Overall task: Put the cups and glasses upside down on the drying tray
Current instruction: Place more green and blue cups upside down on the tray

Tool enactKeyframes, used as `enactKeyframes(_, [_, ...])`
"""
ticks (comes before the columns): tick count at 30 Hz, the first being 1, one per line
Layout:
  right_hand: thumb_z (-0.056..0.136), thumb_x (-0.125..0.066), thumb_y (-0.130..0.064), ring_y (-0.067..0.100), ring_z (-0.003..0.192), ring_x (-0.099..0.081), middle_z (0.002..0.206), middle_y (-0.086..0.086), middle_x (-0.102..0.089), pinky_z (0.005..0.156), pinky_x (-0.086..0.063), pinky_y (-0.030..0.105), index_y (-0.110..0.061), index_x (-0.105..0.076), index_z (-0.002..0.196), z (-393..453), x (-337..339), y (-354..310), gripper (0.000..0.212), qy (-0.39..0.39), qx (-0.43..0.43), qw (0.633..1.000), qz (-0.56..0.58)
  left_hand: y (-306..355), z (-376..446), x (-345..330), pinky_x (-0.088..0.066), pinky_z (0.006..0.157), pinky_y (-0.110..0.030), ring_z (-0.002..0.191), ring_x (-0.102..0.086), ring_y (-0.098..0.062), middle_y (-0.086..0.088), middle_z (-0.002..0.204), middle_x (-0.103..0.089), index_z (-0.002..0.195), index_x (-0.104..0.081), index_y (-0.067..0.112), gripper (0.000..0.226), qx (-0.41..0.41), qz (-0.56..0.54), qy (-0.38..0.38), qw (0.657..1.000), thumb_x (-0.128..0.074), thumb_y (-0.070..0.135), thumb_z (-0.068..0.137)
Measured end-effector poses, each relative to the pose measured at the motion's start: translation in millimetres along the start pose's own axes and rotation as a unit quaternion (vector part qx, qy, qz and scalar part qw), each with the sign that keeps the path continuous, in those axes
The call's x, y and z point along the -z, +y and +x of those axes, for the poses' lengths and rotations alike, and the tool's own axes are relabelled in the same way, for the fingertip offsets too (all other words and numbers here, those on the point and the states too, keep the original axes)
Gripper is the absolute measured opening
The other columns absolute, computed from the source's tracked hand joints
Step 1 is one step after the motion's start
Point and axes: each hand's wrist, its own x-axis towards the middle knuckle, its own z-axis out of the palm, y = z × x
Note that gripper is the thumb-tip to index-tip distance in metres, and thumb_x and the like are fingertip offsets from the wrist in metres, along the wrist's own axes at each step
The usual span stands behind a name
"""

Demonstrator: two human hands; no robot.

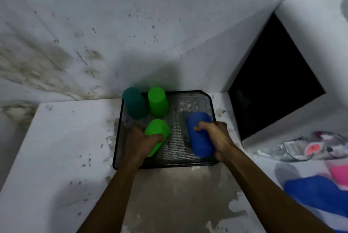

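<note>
A black mesh drying tray (190, 100) lies on the white counter against the wall. At its back left stand a dark teal cup (135, 103) and a bright green cup (158, 101), both upside down. My left hand (140, 143) grips a second bright green cup (157, 131), bottom up, over the tray's front left. My right hand (216, 137) grips a blue cup (199, 134), bottom up and tilted, over the tray's right side. Whether either held cup touches the mesh is unclear.
A dark square opening (273, 85) sits in the wall at the right. On the counter at the far right lie a clear glass (293, 149), a blue cup (318, 193) and a pink cup (340, 174). The counter in front of the tray is stained.
</note>
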Motion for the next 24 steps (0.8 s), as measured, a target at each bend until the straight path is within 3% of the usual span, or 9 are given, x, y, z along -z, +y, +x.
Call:
enactKeyframes(2, [0.040, -0.084, -0.030, 0.030, 0.076, -0.072, 0.095, 0.017, -0.072, 0.060, -0.060, 0.043, -0.005, -0.061, 0.102, 9, -12, -11, 0.070, 0.011, 0.030, 0.995, -0.097, 0, 5, 12, -0.037, 0.064, -0.026, 0.081, -0.053, -0.021, -0.006, 0.095, -0.056, 0.109, -0.055, 0.005, 0.060, -0.046, 0.054, 0.041, 0.997, -0.086, 0.025, 0.061])
enactKeyframes(5, [0.054, -0.084, -0.027, 0.013, 0.073, -0.062, 0.086, 0.000, -0.066, 0.059, -0.049, 0.025, -0.022, -0.059, 0.082, 16, -32, -29, 0.038, 0.022, 0.079, 0.965, -0.249, 2, 13, 26, -0.047, 0.074, -0.034, 0.098, -0.060, -0.032, -0.010, 0.109, -0.061, 0.118, -0.053, 0.015, 0.070, -0.071, 0.123, 0.076, 0.987, -0.084, 0.035, 0.058])
enactKeyframes(7, [0.052, -0.084, -0.031, 0.016, 0.082, -0.063, 0.094, -0.002, -0.065, 0.069, -0.050, 0.025, -0.028, -0.064, 0.090, 18, -45, -37, 0.043, 0.023, 0.119, 0.932, -0.342, 1, 21, 31, -0.049, 0.081, -0.042, 0.106, -0.058, -0.037, -0.013, 0.115, -0.058, 0.123, -0.052, 0.019, 0.073, -0.081, 0.165, 0.088, 0.979, -0.082, 0.039, 0.059])
enactKeyframes(10, [0.044, -0.079, -0.045, 0.026, 0.100, -0.063, 0.117, 0.005, -0.059, 0.086, -0.053, 0.030, -0.029, -0.063, 0.115, 15, -67, -44, 0.074, 0.012, 0.148, 0.865, -0.480, 1, 30, 33, -0.048, 0.083, -0.046, 0.111, -0.054, -0.037, -0.013, 0.119, -0.052, 0.128, -0.048, 0.018, 0.079, -0.092, 0.189, 0.099, 0.973, -0.082, 0.040, 0.061])
enactKeyframes(15, [0.064, -0.079, -0.029, 0.035, 0.106, -0.061, 0.116, 0.010, -0.059, 0.079, -0.048, 0.039, -0.018, -0.042, 0.121, 6, -95, -45, 0.069, 0.038, 0.214, 0.765, -0.607, 1, 40, 30, -0.047, 0.082, -0.045, 0.115, -0.050, -0.035, -0.012, 0.125, -0.053, 0.128, -0.042, 0.012, 0.083, -0.089, 0.182, 0.112, 0.973, -0.085, 0.031, 0.059])
enactKeyframes(19, [0.071, -0.074, -0.018, 0.039, 0.106, -0.060, 0.116, 0.014, -0.057, 0.081, -0.052, 0.047, -0.015, -0.033, 0.126, 4, -109, -29, 0.069, 0.045, 0.281, 0.761, -0.583, -5, 46, 29, -0.046, 0.080, -0.042, 0.114, -0.047, -0.033, -0.010, 0.125, -0.052, 0.124, -0.042, 0.013, 0.077, -0.093, 0.168, 0.112, 0.975, -0.084, 0.025, 0.061])
enactKeyframes(24, [0.064, -0.083, -0.020, 0.038, 0.104, -0.059, 0.122, 0.012, -0.049, 0.077, -0.052, 0.043, -0.014, -0.038, 0.127, 8, -115, -10, 0.078, 0.046, 0.307, 0.788, -0.531, -14, 51, 30, -0.047, 0.081, -0.041, 0.112, -0.048, -0.032, -0.010, 0.123, -0.055, 0.124, -0.044, 0.013, 0.075, -0.112, 0.132, 0.111, 0.979, -0.084, 0.025, 0.061])
